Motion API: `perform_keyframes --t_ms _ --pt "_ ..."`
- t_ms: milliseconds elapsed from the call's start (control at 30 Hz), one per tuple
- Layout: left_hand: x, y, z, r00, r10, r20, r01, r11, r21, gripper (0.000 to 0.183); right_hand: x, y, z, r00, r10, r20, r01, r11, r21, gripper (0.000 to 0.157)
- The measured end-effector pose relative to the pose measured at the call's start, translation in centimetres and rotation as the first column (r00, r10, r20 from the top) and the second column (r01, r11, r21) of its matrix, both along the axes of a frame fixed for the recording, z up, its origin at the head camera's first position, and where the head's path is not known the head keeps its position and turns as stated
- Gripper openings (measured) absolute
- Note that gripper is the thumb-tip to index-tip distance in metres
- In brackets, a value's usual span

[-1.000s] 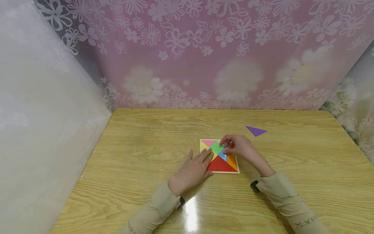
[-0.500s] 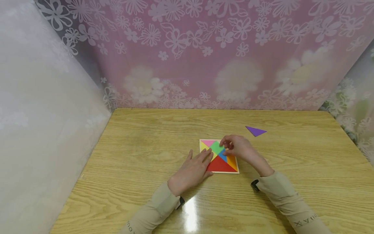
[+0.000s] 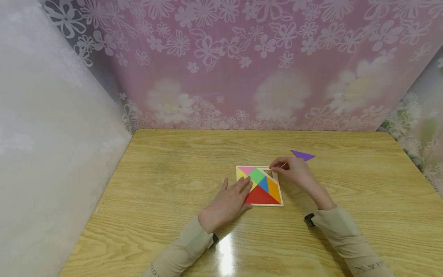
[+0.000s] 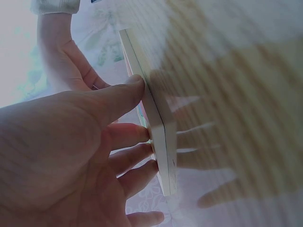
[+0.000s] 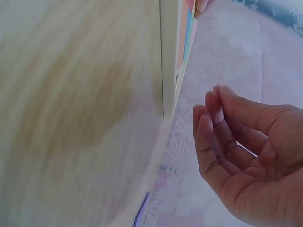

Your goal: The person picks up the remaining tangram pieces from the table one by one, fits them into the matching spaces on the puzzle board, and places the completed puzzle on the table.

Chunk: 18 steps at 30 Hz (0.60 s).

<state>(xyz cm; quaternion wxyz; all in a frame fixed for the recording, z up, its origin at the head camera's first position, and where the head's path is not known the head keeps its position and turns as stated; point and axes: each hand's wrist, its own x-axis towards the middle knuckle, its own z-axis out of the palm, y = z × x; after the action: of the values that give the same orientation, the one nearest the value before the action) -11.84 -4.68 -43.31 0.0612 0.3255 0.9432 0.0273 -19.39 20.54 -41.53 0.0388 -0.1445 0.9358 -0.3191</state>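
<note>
A square tangram tray [image 3: 266,205] lies on the table, filled with red [image 3: 262,195], orange [image 3: 273,190], blue [image 3: 263,184], green [image 3: 256,176], pink and yellow pieces. At its back right corner a bare recess shows a brown triangle. My left hand [image 3: 225,202] rests on the tray's left side, fingers spread across the pieces and thumb against the edge [image 4: 154,106]. Over the back right corner hovers my right hand [image 3: 294,171], fingers loosely bent, thumb near the index fingertip, nothing between them. Just behind it lies a purple triangle [image 3: 301,155], partly covered by the hand.
The wood-grain table [image 3: 166,184] reaches to a pink floral curtain [image 3: 221,77] at the back. Pale fabric hangs at the left and right sides. A light reflection shines on the table near the left sleeve.
My right hand has lifted off the green and blue pieces and shifted right, uncovering the tray's back right corner. The left hand has stayed in place on the tray.
</note>
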Motion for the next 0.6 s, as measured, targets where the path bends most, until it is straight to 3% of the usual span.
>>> perform_keyframes --t_ms 267,600 --pt "0.1 0.0 -0.1 1.000 -0.003 -0.008 0.003 1.000 0.008 0.067 -1.7 3.1 0.8 0.997 -0.078 -0.011 0.079 0.992 0.100 0.023" --pt "0.2 0.0 0.1 1.000 -0.007 -0.006 0.007 1.000 0.002 0.066 -4.3 6.4 1.0 0.992 -0.122 0.011 0.113 0.945 0.306 0.037"
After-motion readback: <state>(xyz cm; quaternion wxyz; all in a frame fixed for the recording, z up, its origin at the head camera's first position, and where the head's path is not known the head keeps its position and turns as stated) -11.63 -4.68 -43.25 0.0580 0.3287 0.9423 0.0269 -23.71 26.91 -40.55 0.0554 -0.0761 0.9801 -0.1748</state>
